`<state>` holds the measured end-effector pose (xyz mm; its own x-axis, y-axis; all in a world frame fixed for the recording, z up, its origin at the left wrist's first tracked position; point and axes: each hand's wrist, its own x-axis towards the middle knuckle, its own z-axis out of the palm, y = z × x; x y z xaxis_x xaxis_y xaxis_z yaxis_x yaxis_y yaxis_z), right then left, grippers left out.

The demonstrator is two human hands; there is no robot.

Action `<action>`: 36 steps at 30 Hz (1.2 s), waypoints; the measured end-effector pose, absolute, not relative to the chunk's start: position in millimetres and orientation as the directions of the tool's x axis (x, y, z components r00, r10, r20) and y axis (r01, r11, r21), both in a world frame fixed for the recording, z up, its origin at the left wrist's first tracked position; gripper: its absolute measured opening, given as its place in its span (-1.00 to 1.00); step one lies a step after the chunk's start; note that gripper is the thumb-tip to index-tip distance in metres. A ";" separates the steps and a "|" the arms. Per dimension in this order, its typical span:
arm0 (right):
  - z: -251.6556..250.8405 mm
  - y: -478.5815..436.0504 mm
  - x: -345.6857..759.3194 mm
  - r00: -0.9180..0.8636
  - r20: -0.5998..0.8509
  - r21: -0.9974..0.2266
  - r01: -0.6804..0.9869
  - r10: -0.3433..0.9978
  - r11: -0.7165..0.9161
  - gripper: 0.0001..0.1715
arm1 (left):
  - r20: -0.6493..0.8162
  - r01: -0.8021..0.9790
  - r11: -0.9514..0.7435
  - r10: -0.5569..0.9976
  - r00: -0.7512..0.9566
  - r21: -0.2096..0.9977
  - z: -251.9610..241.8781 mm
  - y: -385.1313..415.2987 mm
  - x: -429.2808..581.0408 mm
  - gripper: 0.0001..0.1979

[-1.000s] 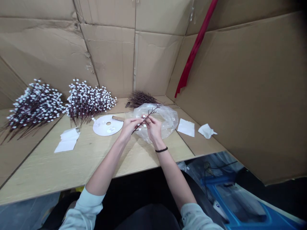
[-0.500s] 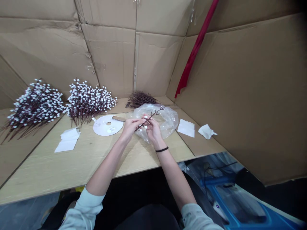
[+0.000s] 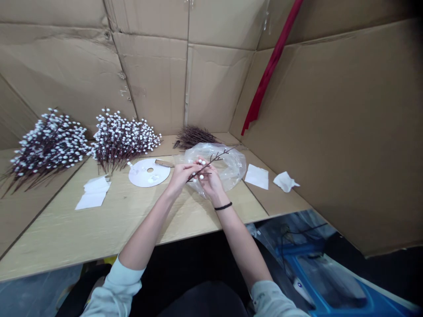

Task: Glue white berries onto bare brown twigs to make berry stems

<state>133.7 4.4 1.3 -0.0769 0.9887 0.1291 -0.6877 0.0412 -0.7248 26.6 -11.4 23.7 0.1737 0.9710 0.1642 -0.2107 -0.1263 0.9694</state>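
Note:
A brown artificial twig (image 3: 216, 157) slants up to the right between my hands, over a clear plastic bag (image 3: 237, 166). My left hand (image 3: 180, 177) is closed, its thumb and finger pinching the lower stem. My right hand (image 3: 211, 182) curls round the twig from the other side, its fingers partly hidden. Several white berries (image 3: 201, 177) show among the fingers; which are fixed to the twig and which lie in my right hand I cannot tell. Left of my hands is a white disc (image 3: 139, 173) with a round hole and clear blobs on it.
Two heaps of white-berried twigs (image 3: 54, 145) (image 3: 124, 136) lie at the back left. Bare brown twigs (image 3: 196, 136) are piled behind the bag. White papers (image 3: 94, 193) (image 3: 257, 177) and a crumpled tissue (image 3: 284, 181) lie on the table. Cardboard walls (image 3: 158, 79) enclose it; a red strip (image 3: 271, 66) hangs right.
The twig has shifted slightly to the right and turned a little in my fingers. The berries between my hands sit somewhat differently. My arms have hardly moved.

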 end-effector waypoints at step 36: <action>-2.0 4.6 134.2 -0.082 0.202 -0.752 -0.652 0.976 0.101 -0.81 | 0.098 -0.324 -0.014 0.965 0.243 0.946 33.6 -16.3 25.9 -0.82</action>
